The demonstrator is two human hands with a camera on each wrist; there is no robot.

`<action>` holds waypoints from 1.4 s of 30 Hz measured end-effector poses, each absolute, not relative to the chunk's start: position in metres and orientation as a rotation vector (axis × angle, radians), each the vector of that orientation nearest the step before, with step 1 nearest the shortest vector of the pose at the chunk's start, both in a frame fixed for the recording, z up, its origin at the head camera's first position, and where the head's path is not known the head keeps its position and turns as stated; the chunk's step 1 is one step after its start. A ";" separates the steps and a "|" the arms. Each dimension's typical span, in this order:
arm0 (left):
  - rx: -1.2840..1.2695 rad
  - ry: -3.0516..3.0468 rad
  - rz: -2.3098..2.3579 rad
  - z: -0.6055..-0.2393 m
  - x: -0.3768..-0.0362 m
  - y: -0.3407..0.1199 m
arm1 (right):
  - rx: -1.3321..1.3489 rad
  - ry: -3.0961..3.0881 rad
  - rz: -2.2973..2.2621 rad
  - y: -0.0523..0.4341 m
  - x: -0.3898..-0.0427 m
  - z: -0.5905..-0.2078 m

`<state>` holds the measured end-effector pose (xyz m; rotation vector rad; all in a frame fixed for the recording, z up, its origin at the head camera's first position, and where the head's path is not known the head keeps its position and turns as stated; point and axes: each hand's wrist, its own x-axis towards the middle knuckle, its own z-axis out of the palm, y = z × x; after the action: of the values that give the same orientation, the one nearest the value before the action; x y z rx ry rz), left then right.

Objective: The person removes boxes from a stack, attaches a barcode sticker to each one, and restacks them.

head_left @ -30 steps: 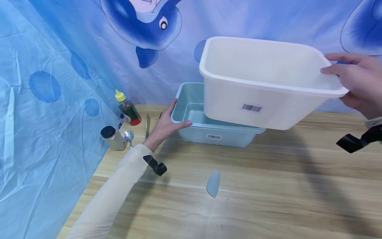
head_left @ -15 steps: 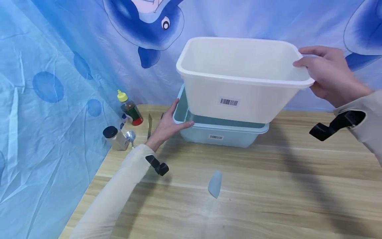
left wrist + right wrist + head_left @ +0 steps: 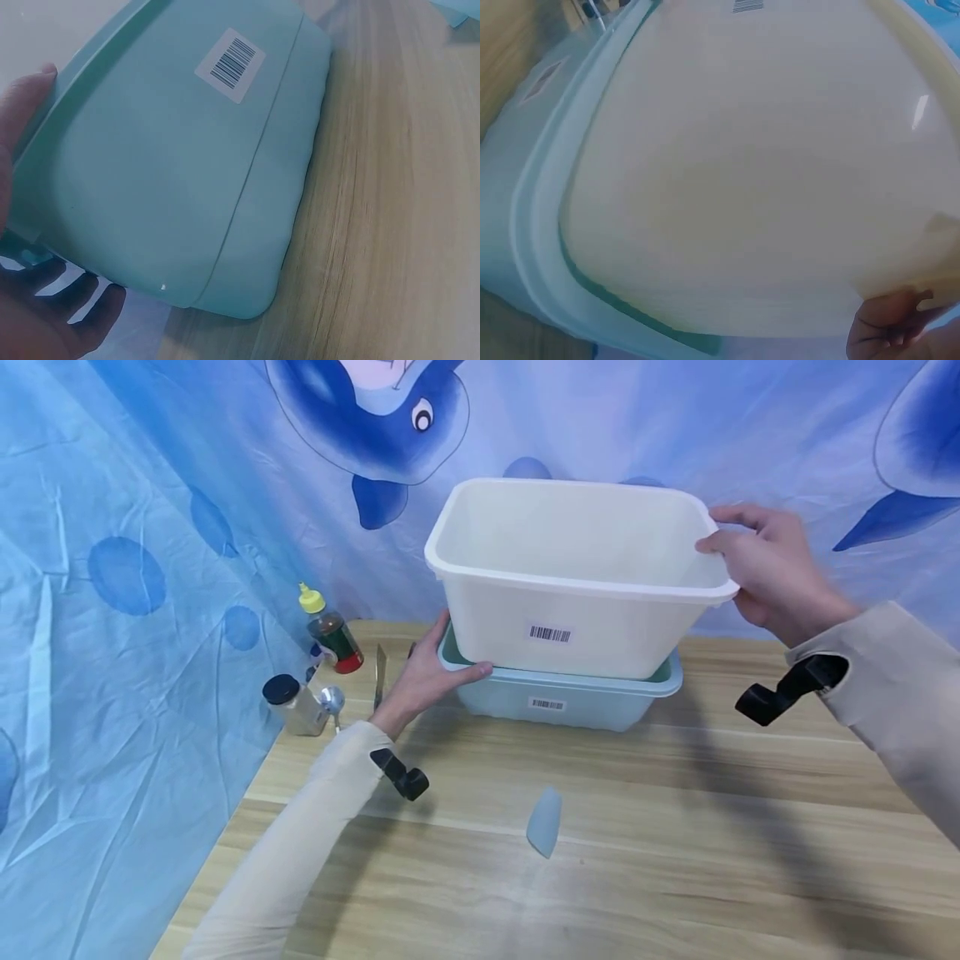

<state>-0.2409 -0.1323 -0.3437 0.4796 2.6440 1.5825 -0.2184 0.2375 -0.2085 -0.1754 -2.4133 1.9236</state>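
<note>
Right grip: right hand (image 3: 765, 572) clasps the white tub's (image 3: 570, 610) right rim, thumb inside, forearm raised.
Left grip: left hand (image 3: 423, 681) grasps the teal tub's (image 3: 577, 697) left corner.
White tub: nested partway in the teal tub on the wooden table (image 3: 675, 827).

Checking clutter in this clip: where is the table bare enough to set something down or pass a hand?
Bare wood lies right of the blue scraper, in front of the light blue bin. Crowded: the left edge, with sauce bottle, jar and knife.

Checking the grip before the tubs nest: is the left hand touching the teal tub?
Touching. The left wrist view shows the left hand gripping the teal tub at its corner, thumb on the rim.
</note>
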 end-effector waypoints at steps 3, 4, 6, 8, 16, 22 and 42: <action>0.470 2.627 1.590 -0.340 -0.238 -0.131 | -0.175 -2.386 1.956 0.234 -0.219 -0.216; 0.471 2.621 1.595 -0.340 -0.238 -0.130 | -0.180 -2.395 1.941 0.233 -0.220 -0.219; 0.476 2.606 1.605 -0.339 -0.238 -0.130 | -0.191 -2.397 1.929 0.231 -0.220 -0.225; 0.488 2.599 1.618 -0.340 -0.239 -0.129 | -0.189 -2.410 1.909 0.230 -0.221 -0.231; 0.493 2.551 1.659 -0.316 -0.218 -0.122 | -0.185 -2.395 1.925 0.223 -0.221 -0.254; 0.486 2.550 1.665 -0.329 -0.226 -0.125 | -0.212 -2.409 1.936 0.218 -0.222 -0.267; 0.521 2.547 1.720 -0.344 -0.235 -0.133 | -0.196 -2.579 1.720 0.221 -0.220 -0.281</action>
<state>-0.2353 -0.1332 -0.3441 0.5211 2.5468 1.7195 -0.2199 0.2213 -0.2812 -0.1963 -2.5788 1.7195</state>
